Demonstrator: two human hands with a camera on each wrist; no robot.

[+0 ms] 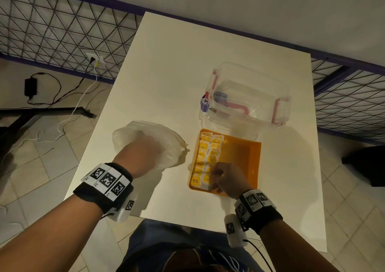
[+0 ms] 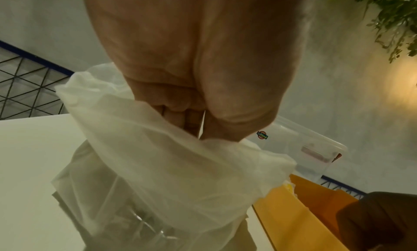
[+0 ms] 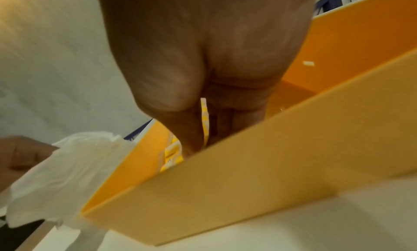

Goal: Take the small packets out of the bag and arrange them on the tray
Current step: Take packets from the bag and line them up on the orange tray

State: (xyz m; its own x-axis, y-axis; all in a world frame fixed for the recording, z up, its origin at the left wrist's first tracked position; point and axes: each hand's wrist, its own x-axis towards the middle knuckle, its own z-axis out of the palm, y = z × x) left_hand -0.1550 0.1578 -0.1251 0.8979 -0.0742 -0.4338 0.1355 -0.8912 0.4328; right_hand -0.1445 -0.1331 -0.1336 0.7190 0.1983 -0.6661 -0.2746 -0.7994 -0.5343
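A translucent white plastic bag (image 1: 164,142) lies on the white table, left of an orange tray (image 1: 245,159). My left hand (image 1: 145,148) reaches into the bag's mouth; in the left wrist view its fingers (image 2: 180,115) pinch a thin white packet edge (image 2: 201,126) inside the bag (image 2: 158,165). Several yellow-and-white packets (image 1: 208,152) stand in two rows along the tray's left side. My right hand (image 1: 220,175) is low in the tray's near left corner, pinching a yellow packet (image 3: 205,119) between thumb and fingers beside the rows.
A clear plastic box (image 1: 250,96) with pink latches stands just behind the tray, a few items inside. The tray's right half (image 1: 241,157) holds nothing. Wire mesh fencing (image 1: 52,31) and floor cables (image 1: 68,96) lie beyond the table's left edge.
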